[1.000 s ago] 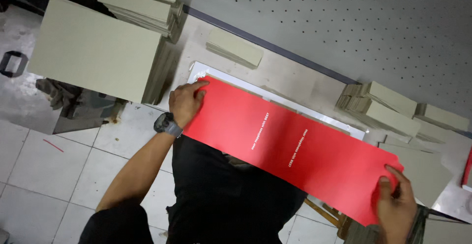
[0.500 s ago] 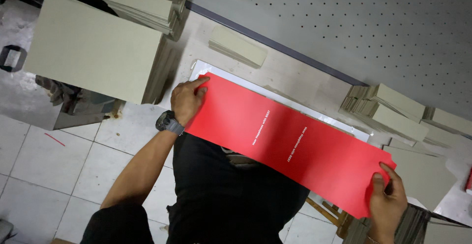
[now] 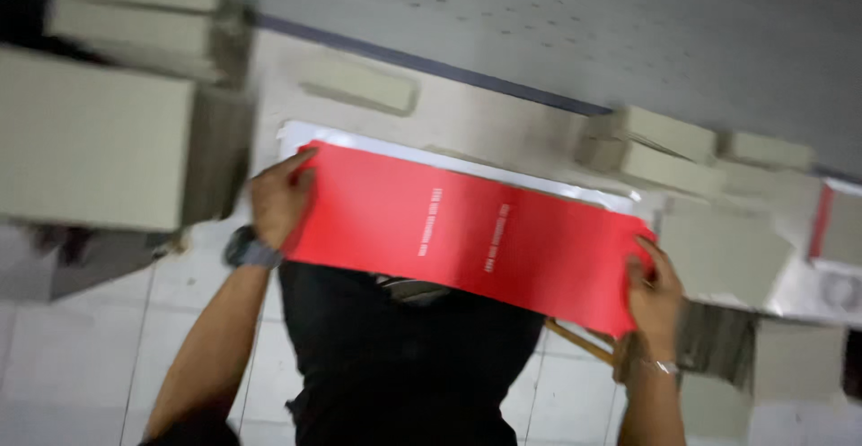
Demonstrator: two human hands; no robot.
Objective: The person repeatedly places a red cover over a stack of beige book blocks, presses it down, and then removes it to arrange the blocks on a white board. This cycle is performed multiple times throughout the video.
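Closest in: a black shirt (image 3: 404, 356), two bare arms, a pale tiled floor (image 3: 81, 356) below. On the left wrist, a dark watch (image 3: 244, 250). On the right wrist, a thin bracelet (image 3: 663, 367).

Next out, a long red sheet (image 3: 467, 226), held flat and stretched tight between both hands, over the near edge of the bench (image 3: 467, 118). Left hand (image 3: 278, 199) pinching the sheet's left short end, thumb on top, fingers hidden under. Right hand (image 3: 655, 298) pinching the right near corner, fingers curled over the edge. Held at both ends most likely to keep the long sheet from sagging or folding. Two short lines of small white print near the middle of the red, too blurry to make out.

Just under and past the sheet, a white sheet (image 3: 431, 154) flat on the bench, only its far strip and left corner showing. Red sheet lined up with it, a little nearer.

Toward the left edge of the bench, a big stack of plain grey-tan boards (image 3: 99, 141), with smaller stacks (image 3: 135, 6) behind it at the far left corner. One loose grey board (image 3: 359, 82) flat past the white sheet. Toward the right, more small grey stacks (image 3: 655, 145), piled unevenly. At the far right edge, a flat piece with a red strip (image 3: 831, 226), blurred.

Farthest off, a grey panel dotted with tiny holes (image 3: 584, 24) along the far edge of the bench.
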